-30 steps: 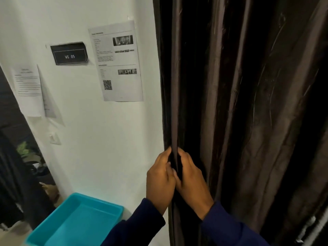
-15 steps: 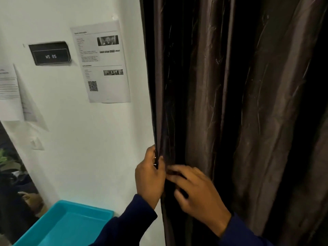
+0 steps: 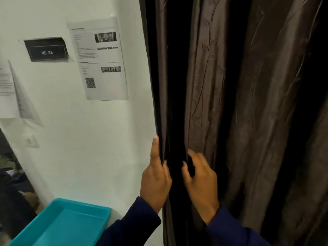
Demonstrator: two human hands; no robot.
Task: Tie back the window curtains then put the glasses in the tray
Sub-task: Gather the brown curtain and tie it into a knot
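A dark brown curtain (image 3: 248, 103) hangs in long folds over the right two thirds of the view. My left hand (image 3: 156, 176) holds its left edge beside the white wall, index finger straight up along the hem and the other fingers tucked behind the cloth. My right hand (image 3: 200, 181) is a little to the right, fingers curled into a fold of the curtain. A teal tray (image 3: 67, 224) sits low at the bottom left with nothing in it. No glasses or tie-back are in view.
The white wall (image 3: 88, 148) carries a black "WS 05" plate (image 3: 46, 49), a printed sheet with a QR code (image 3: 99, 59) and another paper (image 3: 7, 89) at the left edge. A dark doorway with clutter (image 3: 12, 192) lies bottom left.
My hands were pressed together on the curtain edge; they have parted. The left hand stays on the hem with the index finger raised, and the right has shifted right into a fold.
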